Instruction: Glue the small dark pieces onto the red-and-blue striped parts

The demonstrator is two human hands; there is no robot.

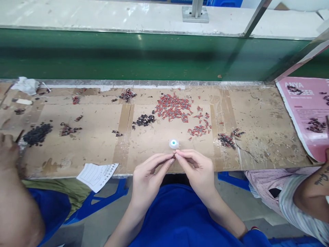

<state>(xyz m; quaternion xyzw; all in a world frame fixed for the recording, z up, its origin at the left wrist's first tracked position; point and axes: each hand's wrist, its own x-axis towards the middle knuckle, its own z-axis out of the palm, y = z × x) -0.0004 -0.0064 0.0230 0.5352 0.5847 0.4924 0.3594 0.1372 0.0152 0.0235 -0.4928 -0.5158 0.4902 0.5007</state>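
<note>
My left hand (pixel 151 171) and my right hand (pixel 196 168) meet at the fingertips near the table's front edge. Both are closed in a pinch around one tiny dark part (pixel 174 155), mostly hidden by the fingers, so its kind does not show. Just beyond the fingertips sits a small round white thing with a blue centre (pixel 174 143). Farther back lies a large pile of small red and black parts (pixel 172 106), with a looser scatter of the same red parts (pixel 199 129) to its right. A heap of small black parts (pixel 144 119) is left of the pile.
Cardboard (pixel 102 120) covers the table, backed by a green panel (pixel 128 56). More dark parts (pixel 227 140) lie at right. Co-workers' arms reach in at both sides, the left one by a black heap (pixel 38 134). A paper slip (pixel 97 176) overhangs the front edge.
</note>
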